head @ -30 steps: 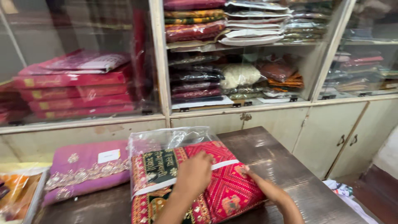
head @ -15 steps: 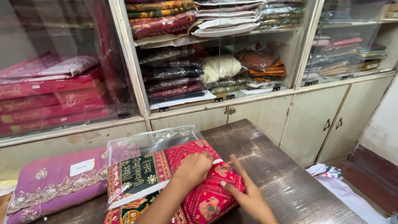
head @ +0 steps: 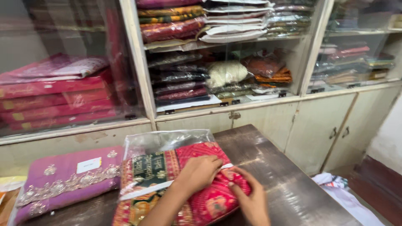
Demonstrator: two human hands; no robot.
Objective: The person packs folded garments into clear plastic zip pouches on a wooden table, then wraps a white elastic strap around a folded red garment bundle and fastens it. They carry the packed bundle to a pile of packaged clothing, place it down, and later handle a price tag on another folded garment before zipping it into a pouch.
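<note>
A folded red patterned sari in a clear plastic sleeve (head: 188,184) lies on the dark wooden table (head: 276,175), near its front edge. The left hand (head: 200,173) rests flat on top of it, fingers curled loosely over the white paper band (head: 146,190) that crosses the fabric. The right hand (head: 247,196) presses against the sari's right edge, its fingertips (head: 229,178) pinched on the end of the band just beside the left fingers; both hands touch the package.

To the right of the sari the tabletop runs bare to its far corner, giving room on that side. To the left, just beside the sleeve, lies a purple embroidered cloth package (head: 67,180) with a white label, closing that side. Behind the table stands a glass-fronted cabinet (head: 226,54) with stacked folded fabrics, and flat red boxes (head: 54,100) stacked behind glass at left.
</note>
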